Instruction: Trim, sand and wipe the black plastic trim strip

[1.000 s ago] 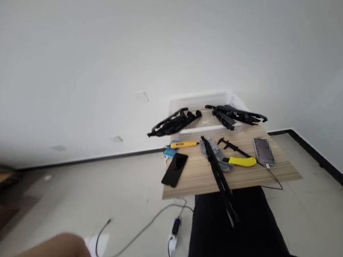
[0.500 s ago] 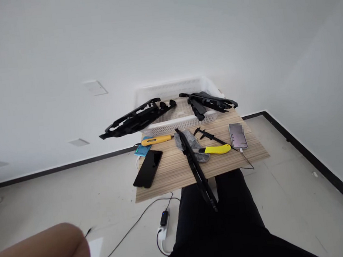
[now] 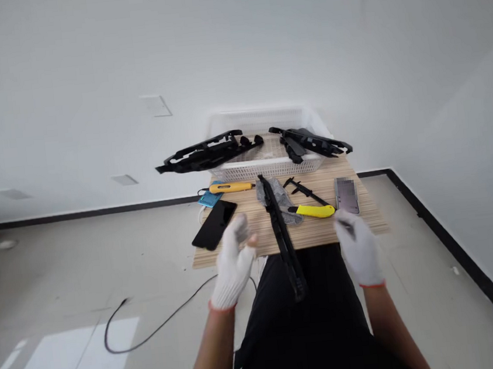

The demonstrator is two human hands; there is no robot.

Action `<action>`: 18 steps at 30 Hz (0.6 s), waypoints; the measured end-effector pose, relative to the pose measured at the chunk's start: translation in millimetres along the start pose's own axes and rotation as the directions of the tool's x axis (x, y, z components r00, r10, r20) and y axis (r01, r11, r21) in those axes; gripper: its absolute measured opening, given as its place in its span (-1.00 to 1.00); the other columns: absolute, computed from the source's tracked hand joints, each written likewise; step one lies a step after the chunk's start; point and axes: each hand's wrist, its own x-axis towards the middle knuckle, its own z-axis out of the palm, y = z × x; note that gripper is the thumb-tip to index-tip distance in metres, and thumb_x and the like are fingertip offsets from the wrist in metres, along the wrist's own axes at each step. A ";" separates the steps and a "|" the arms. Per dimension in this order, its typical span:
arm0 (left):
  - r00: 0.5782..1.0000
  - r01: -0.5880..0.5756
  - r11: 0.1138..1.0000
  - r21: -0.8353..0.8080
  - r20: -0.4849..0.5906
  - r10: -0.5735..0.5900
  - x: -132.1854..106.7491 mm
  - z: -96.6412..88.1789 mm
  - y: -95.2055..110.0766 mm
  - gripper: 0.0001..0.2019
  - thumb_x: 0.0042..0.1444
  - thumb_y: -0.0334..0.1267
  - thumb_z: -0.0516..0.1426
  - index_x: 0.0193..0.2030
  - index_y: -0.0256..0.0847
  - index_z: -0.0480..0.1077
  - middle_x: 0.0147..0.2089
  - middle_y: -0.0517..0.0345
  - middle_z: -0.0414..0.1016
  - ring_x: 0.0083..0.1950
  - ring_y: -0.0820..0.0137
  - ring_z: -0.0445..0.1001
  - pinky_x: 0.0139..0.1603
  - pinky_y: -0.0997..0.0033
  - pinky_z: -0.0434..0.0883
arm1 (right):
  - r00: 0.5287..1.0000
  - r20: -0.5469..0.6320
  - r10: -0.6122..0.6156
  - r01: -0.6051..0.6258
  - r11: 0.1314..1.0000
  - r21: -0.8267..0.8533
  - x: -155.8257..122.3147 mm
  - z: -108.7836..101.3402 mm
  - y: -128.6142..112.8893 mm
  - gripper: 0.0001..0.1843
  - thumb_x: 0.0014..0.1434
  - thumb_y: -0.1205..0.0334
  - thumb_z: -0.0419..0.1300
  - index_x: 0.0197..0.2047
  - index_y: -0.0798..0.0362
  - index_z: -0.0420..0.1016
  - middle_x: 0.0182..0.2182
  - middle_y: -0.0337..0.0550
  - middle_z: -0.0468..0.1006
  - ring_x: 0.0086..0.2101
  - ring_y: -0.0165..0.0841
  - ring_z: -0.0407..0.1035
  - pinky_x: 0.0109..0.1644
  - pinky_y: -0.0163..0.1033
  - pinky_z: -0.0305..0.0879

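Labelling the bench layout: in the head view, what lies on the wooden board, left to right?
Black smartphone with dark screen → orange-handled tool → long black plastic strip → yellow-handled utility knife → smartphone with lit screen. Left out because they overlap others: blue packet, grey cloth, black caliper.

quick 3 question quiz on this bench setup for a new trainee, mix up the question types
1. Which thing lies between the gloved left hand and right hand?
A. a long black strip
B. a red hammer
C. a cup
2. True or false: the yellow knife lies on the wooden board, to the right of the strip.
3. Fill in: the black parts at the back rest across a white ____.

Key: 1 A; 2 true; 3 basket
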 end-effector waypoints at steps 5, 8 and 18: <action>0.977 0.170 0.982 0.084 0.118 -0.179 45.7 26.4 -13.8 -0.46 0.29 -0.13 0.19 0.38 -0.15 0.29 0.28 -0.10 0.53 0.29 0.13 0.55 0.35 0.06 0.45 | 0.941 0.180 -0.287 0.332 0.888 -0.318 30.2 42.0 24.1 -0.65 0.41 0.19 0.16 0.19 0.01 0.56 0.16 -0.03 0.60 0.18 -0.07 0.43 0.30 0.11 0.33; 0.983 0.076 0.942 0.326 0.133 -0.125 72.1 47.3 -11.3 -0.43 0.23 -0.10 0.24 0.36 -0.17 0.33 0.25 -0.16 0.50 0.23 0.03 0.56 0.26 -0.02 0.48 | 0.908 0.278 -0.314 0.405 0.826 -0.391 54.5 58.7 38.9 -0.59 0.35 0.22 0.18 0.22 0.08 0.54 0.10 0.02 0.63 0.10 -0.03 0.47 0.26 0.12 0.34; 0.946 -0.285 0.887 0.364 -0.042 0.321 87.4 36.1 -29.4 -0.61 0.37 -0.14 0.15 0.28 -0.20 0.39 0.19 -0.15 0.47 0.21 0.12 0.50 0.23 0.05 0.51 | 0.971 0.117 -0.207 0.232 0.931 -0.283 43.0 54.2 46.6 -0.54 0.37 0.00 0.14 0.18 0.05 0.59 -0.09 -0.02 0.69 -0.18 -0.15 0.57 -0.04 -0.07 0.45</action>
